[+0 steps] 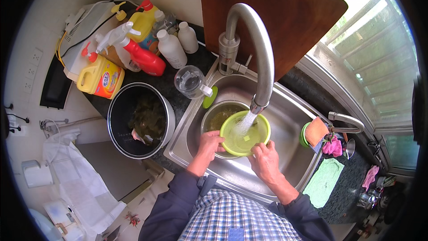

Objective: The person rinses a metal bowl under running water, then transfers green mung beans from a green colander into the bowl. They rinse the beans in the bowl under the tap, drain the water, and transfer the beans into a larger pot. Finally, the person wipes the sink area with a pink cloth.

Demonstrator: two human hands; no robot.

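Observation:
My left hand [209, 146] grips the left rim of a lime-green plastic strainer [240, 142]. On the near right side of the same rim, my right hand [265, 159] has its fingers closed. Water pours into the strainer from a curved steel faucet [269, 60] above it. Beneath and to the left, partly covered by the strainer, a metal bowl [210, 117] with cloudy greenish liquid sits in the stainless steel sink [287, 113]. A small green disc [210, 97] leans at the sink's left edge.
Left of the sink stands a black inner pot [115, 124] holding dark green leafy matter [147, 120]. Behind it are a clear jug [190, 82], a red spray bottle [145, 58] and detergent bottles [100, 77]. A green cloth [323, 182] lies at right; a wooden board [267, 16] leans behind.

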